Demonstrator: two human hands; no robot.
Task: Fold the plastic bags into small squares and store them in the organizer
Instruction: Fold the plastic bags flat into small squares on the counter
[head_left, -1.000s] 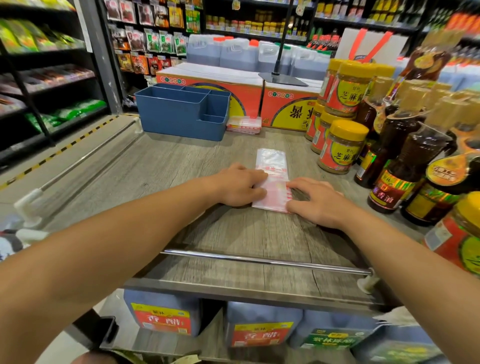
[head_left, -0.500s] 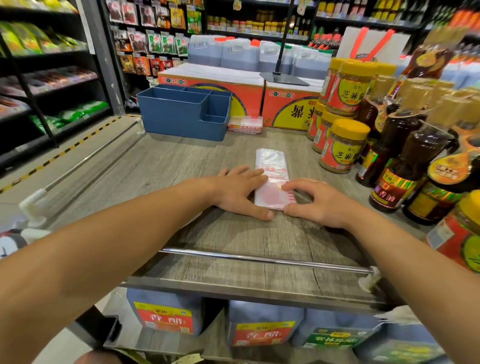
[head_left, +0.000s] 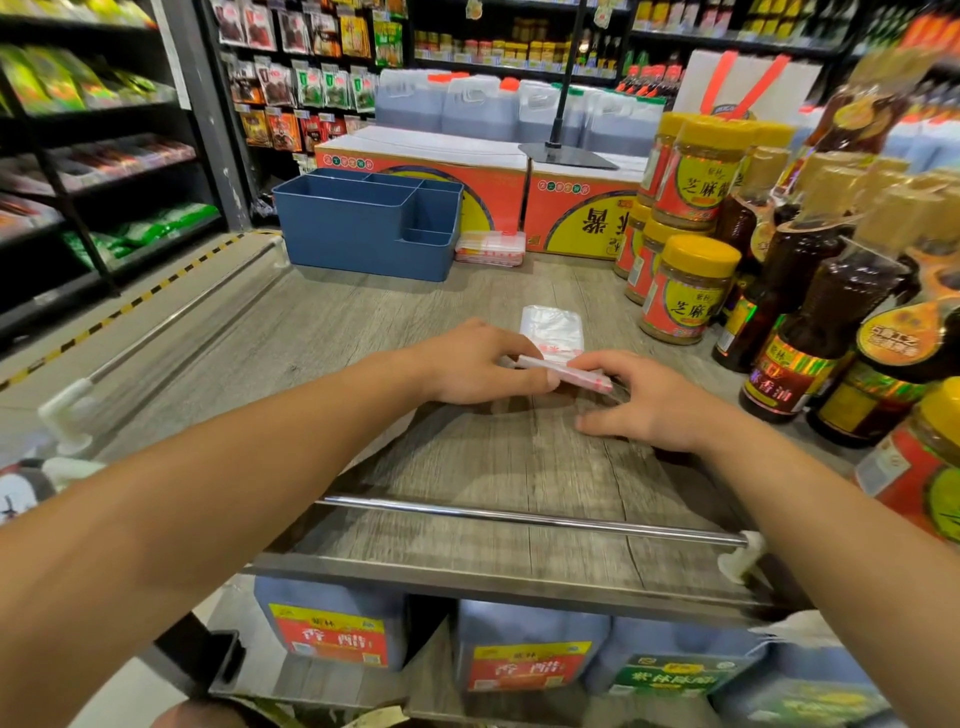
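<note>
Both hands pinched the near end of the plastic bag (head_left: 555, 338), lifted off the wooden shelf (head_left: 363, 332): left hand (head_left: 480, 364), right hand (head_left: 641, 400), apparently mid-fold. Edges wanted lining up squarely before creasing. The blue organizer (head_left: 363, 234) stood well beyond.

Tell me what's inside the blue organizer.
The blue organizer has several compartments. No folded bags show in the parts visible from here, but its front wall hides the compartment floors, so the bottoms cannot be seen.
</note>
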